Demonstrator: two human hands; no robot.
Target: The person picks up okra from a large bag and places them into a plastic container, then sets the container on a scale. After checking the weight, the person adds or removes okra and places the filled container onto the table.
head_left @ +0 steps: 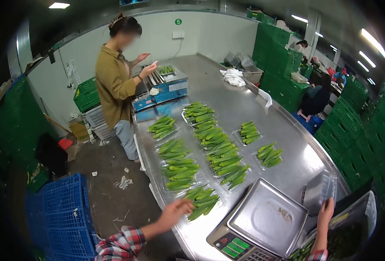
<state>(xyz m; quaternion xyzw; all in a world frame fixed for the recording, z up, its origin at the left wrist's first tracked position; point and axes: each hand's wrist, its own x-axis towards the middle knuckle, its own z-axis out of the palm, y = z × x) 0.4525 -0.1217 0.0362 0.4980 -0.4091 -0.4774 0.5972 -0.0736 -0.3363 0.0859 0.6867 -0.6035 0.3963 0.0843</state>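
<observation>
My left hand [175, 214] is over the near left edge of the metal table, its fingers curled beside the nearest tray of green okra [203, 201]; whether it touches the okra is unclear. At the right, my right hand [326, 212] grips the end of a stack of clear plastic trays [327, 187]. Between my hands stands a weighing scale [266, 215] with a bare steel plate. More okra in clear trays [223, 154] lies in rows across the table, with two separate trays [269, 155] to the right.
Across the table [288, 135], a co-worker [116, 82] stands at a blue wrapping machine [170, 87] holding an okra tray. Green crates [279, 65] are stacked behind. Blue crates [64, 209] stand at the left. A lined container of okra [353, 235] is by my right arm.
</observation>
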